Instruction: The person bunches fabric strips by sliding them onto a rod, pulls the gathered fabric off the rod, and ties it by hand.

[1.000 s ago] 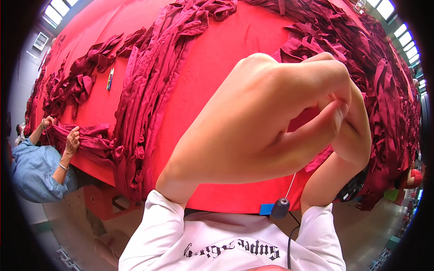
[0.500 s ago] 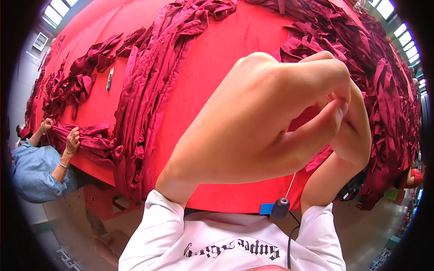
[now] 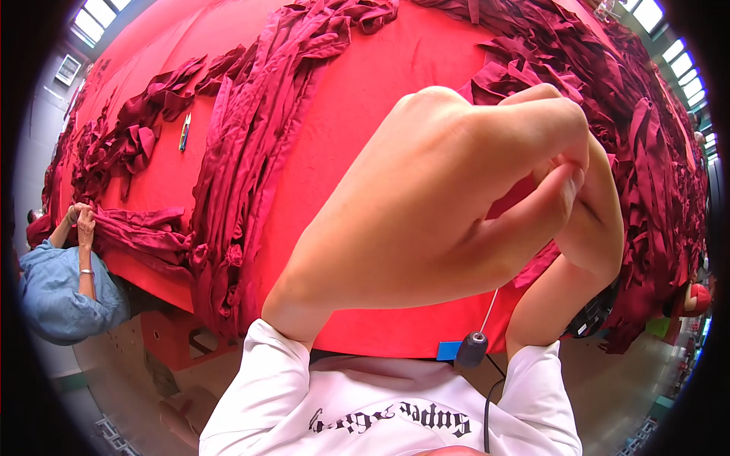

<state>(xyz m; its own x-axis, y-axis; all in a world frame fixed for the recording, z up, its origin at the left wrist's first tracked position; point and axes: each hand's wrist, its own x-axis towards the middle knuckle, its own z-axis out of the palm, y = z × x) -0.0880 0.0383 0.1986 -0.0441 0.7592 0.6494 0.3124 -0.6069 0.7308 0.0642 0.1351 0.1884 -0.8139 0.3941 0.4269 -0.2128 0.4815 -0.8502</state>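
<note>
My left hand [image 3: 456,197] is large in the foreground, raised over a red-covered table [image 3: 365,334]. Its fingers are curled and the thumb presses toward the index finger; whatever they pinch is hidden. Dark red shows through the gap in the grip, and I cannot tell if it is held cloth or background. Just behind is my right hand [image 3: 599,209], bent at the wrist and mostly covered by the left, its fingers out of sight. Dark red fabric strips [image 3: 532,76] lie in a heap beyond both hands.
Long dark red strips [image 3: 243,144] run along the table at left, near thread snips [image 3: 185,133]. A person in a blue top [image 3: 68,292] handles cloth at the left edge. A black knob with a thin rod [image 3: 472,349] stands close to my chest.
The co-worker's two hands at left have come together, with the nearer one moving left off the cloth. My own hands show almost no movement.
</note>
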